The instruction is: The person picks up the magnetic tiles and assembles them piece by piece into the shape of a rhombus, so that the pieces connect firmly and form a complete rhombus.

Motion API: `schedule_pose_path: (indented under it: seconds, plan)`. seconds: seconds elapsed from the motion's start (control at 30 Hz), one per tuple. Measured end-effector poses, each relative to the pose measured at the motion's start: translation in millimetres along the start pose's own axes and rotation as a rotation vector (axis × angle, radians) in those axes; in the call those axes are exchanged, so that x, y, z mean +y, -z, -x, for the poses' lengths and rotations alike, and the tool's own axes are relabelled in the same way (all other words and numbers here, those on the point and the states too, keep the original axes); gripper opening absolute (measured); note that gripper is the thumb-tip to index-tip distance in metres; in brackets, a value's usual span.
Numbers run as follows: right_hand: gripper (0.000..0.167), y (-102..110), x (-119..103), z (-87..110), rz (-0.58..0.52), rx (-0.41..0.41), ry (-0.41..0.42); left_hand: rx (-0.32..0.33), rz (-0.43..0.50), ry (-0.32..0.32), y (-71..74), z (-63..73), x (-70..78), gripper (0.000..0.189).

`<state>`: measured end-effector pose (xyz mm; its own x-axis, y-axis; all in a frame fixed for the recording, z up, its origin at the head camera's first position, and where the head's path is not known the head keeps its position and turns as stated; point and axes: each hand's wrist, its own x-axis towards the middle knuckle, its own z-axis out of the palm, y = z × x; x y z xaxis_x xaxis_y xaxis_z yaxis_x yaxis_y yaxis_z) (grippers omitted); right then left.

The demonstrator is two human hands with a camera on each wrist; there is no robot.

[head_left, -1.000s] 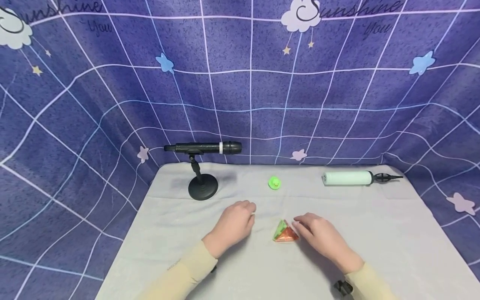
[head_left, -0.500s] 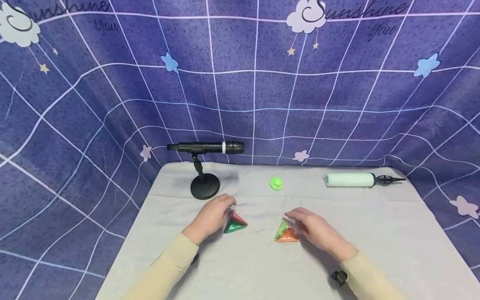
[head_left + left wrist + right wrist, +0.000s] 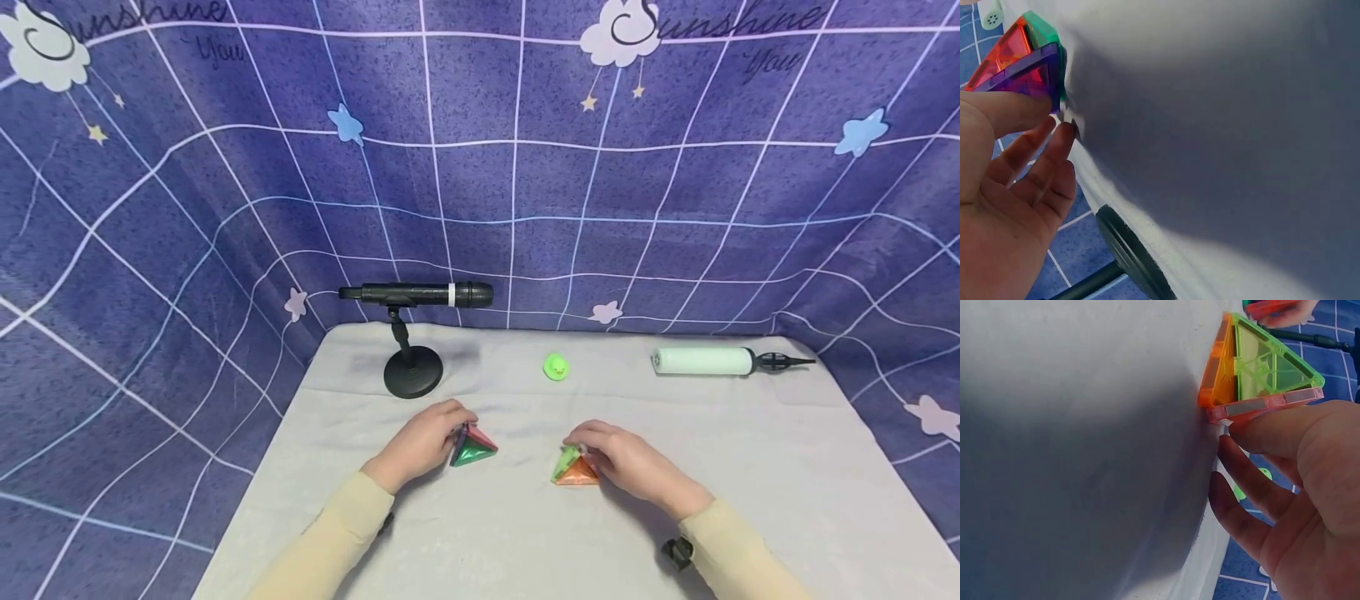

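Two small pyramids of translucent magnetic tiles stand on the white cloth. The left pyramid shows green and red faces in the head view, plus a purple tile in the left wrist view. My left hand holds its left side, the thumb lying against the purple tile and the other fingers bent below. The right pyramid has orange, green and pink tiles. My right hand grips its right side, with the thumb at the pink tile's edge; the index finger is mostly hidden behind the thumb.
A black microphone on a round-based stand is behind my left hand. A green toy duck sits at the back middle. At the back right lies a pale green hand pump. A blue patterned curtain surrounds the table.
My left hand has shifted left, bringing the green-and-red pyramid into sight, then closed in on it. My right hand has moved slightly left, over the orange-and-green pyramid.
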<state>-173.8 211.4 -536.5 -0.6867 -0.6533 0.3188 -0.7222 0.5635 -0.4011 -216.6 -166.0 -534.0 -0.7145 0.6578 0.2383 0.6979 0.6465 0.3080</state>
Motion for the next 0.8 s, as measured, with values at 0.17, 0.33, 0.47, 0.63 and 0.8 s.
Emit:
schedule_pose_path:
  seconds: [0.17, 0.33, 0.47, 0.63, 0.8]
  plan:
    - [0.038, -0.9, -0.8, 0.2, 0.007, -0.001, -0.01, -0.024, 0.008, 0.002, -2.8, 0.5, 0.4, 0.037]
    - [0.036, -0.7, -2.7, 1.6, 0.006, 0.002, -0.035, -0.03, 0.01, 0.011, -3.7, 1.4, 1.5, 0.038]
    - [0.037, -0.5, -4.5, 4.0, 0.01, 0.008, -0.059, -0.036, 0.007, 0.018, -3.2, 2.2, 4.7, 0.039]
    - [0.042, -1.1, -5.3, 8.8, 0.026, 0.027, -0.066, -0.035, 0.005, 0.021, -2.5, 3.1, 9.3, 0.039]
    - [0.04, -1.2, -5.9, 13.6, 0.03, 0.043, -0.08, -0.031, -0.005, 0.019, -3.8, 4.0, 12.0, 0.041]
